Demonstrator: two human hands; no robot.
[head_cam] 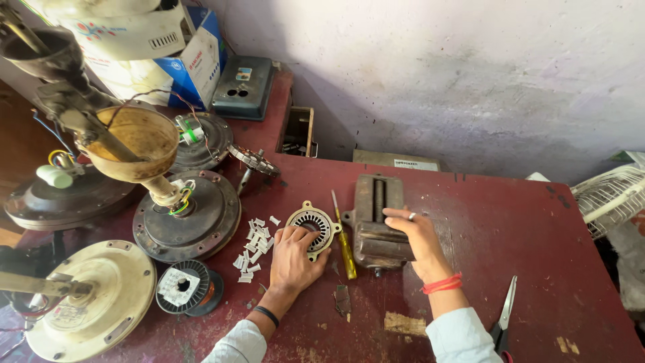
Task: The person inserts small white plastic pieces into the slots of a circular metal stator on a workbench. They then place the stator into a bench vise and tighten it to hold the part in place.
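Note:
My left hand (293, 257) rests on the near edge of a round slotted metal stator core (314, 223) with mounting ears, lying flat on the dark red table (510, 235). My right hand (418, 239), with a ring and a red thread at the wrist, lies on top of a rusty bench vise (373, 214), fingers curled over it. A yellow-handled screwdriver (344, 236) lies between the core and the vise. A scatter of small white paper strips (254, 245) sits just left of the core.
Several dismantled ceiling fan motors (188, 216) and housings (94, 296) crowd the left. A spool of copper wire (185, 288) stands near the front. Scissors (505, 313) lie at the right front. A table fan grille (613, 196) pokes in at the right; boxes (195, 60) stand at the back left.

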